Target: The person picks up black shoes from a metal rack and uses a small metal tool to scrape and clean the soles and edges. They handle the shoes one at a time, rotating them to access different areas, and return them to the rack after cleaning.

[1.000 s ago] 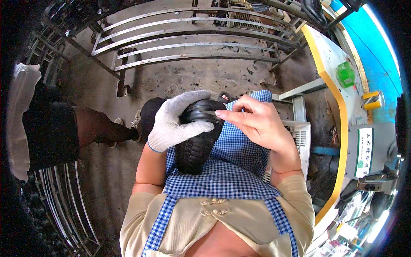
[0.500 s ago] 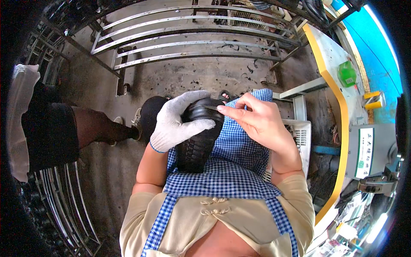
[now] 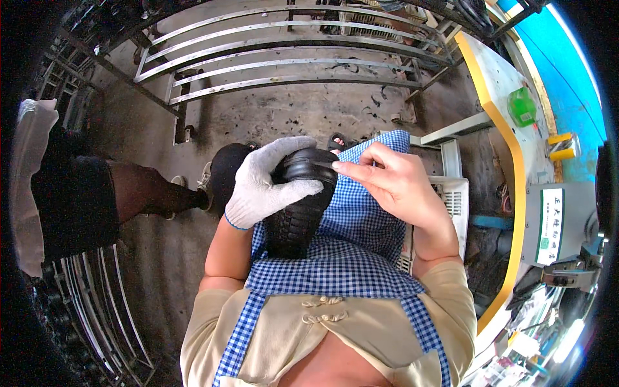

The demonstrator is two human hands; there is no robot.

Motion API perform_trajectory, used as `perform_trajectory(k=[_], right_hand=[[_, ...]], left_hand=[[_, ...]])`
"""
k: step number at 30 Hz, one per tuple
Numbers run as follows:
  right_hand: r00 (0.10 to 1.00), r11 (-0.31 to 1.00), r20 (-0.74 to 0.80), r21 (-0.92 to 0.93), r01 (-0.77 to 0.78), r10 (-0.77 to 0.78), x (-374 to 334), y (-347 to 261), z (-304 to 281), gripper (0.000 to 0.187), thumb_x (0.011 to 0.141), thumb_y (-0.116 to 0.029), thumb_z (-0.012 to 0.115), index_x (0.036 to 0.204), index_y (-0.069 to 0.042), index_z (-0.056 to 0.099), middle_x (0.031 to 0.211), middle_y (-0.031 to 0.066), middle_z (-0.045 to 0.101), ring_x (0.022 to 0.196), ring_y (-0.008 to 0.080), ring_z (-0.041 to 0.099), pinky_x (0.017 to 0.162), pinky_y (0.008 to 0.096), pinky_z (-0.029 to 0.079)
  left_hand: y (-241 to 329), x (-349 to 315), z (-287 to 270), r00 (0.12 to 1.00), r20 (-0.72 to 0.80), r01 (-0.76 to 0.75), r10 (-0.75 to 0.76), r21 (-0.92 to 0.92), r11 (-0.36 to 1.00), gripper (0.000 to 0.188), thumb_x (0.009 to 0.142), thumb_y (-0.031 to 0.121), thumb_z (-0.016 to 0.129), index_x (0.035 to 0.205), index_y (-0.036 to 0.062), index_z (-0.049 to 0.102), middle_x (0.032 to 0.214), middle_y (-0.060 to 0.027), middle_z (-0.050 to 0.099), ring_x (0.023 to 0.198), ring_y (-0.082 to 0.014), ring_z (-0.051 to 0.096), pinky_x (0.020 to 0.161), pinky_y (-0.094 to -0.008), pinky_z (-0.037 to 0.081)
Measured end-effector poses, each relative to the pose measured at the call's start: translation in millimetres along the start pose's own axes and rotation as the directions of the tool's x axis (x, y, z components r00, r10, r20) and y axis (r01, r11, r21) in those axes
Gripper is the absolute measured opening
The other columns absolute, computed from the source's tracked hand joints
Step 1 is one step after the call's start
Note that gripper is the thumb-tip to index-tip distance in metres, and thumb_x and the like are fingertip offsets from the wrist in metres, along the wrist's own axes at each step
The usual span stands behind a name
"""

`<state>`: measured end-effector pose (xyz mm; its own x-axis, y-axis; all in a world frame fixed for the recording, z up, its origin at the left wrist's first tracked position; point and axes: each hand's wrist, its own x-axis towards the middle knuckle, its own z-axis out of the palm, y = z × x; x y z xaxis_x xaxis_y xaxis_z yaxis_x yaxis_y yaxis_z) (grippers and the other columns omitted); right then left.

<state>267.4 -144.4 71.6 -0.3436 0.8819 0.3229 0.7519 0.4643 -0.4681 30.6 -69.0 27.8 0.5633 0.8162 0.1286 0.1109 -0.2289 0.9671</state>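
Observation:
A black shoe (image 3: pixel 293 226) lies upright along my lap, its ribbed, treaded sole facing me and its rounded end pointing away. My left hand (image 3: pixel 261 177), in a white knit glove with a blue cuff edge, wraps round that rounded end from the left, fingers over the far side and thumb across the near side. At the right edge of the same end is my bare right hand (image 3: pixel 396 187), thumb and forefinger pinched together against the rim. Something thin and greyish seems to run from the pinch over the shoe, too small to name. Under the shoe spreads a blue checked apron (image 3: pixel 367 219).
A metal bar rack (image 3: pixel 290 64) stands ahead. On the right runs a yellow-edged worktable (image 3: pixel 509 135) with a green bottle (image 3: pixel 521 107) and a grey machine (image 3: pixel 561 222). A white plastic crate (image 3: pixel 456 200) sits below it. Another person's leg (image 3: pixel 145 187) is at the left.
My right hand has shifted slightly to the right along the shoe's rim, still pinched. The shoe has tilted a little; my left hand keeps its grip.

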Motion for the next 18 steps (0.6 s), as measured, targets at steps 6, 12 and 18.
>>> perform_trajectory(k=[6, 12, 18], right_hand=[[1.000, 1.000, 0.005, -0.020, 0.001, -0.001, -1, 4, 0, 0.035, 0.079, -0.003, 0.072, 0.110, -0.019, 0.074, 0.080, 0.0046, 0.059, 0.062, 0.0199, 0.059, 0.055, 0.0311, 0.048], [0.998, 0.998, 0.005, -0.015, 0.060, -0.059, -3, 11, -15, 0.036, 0.077, -0.003, 0.073, 0.109, -0.019, 0.074, 0.080, 0.0044, 0.060, 0.062, 0.0198, 0.058, 0.055, 0.0313, 0.048], [0.996, 0.996, 0.004, -0.027, 0.084, -0.084, 1, 12, -15, 0.034, 0.080, -0.007, 0.070, 0.110, -0.024, 0.074, 0.083, 0.0046, 0.060, 0.062, 0.0224, 0.062, 0.055, 0.0336, 0.051]], left_hand=[[-4, 0, 3, 1.000, -0.005, -0.012, 0.012, 0.037, 0.999, 0.064, 0.068, 0.027, 0.088, 0.119, -0.0032, 0.063, 0.108, -0.0154, 0.070, 0.099, -0.0222, 0.068, 0.090, -0.0325, 0.052], [-5, 0, 3, 1.000, -0.011, -0.006, 0.006, -0.019, 1.000, 0.063, 0.068, 0.027, 0.088, 0.118, -0.0035, 0.063, 0.108, -0.0156, 0.070, 0.100, -0.0220, 0.068, 0.091, -0.0325, 0.052], [-1, 0, 3, 1.000, 0.000, 0.029, -0.029, -0.024, 0.999, 0.063, 0.068, 0.026, 0.088, 0.117, -0.0042, 0.063, 0.109, -0.0160, 0.069, 0.101, -0.0217, 0.067, 0.092, -0.0323, 0.051]])
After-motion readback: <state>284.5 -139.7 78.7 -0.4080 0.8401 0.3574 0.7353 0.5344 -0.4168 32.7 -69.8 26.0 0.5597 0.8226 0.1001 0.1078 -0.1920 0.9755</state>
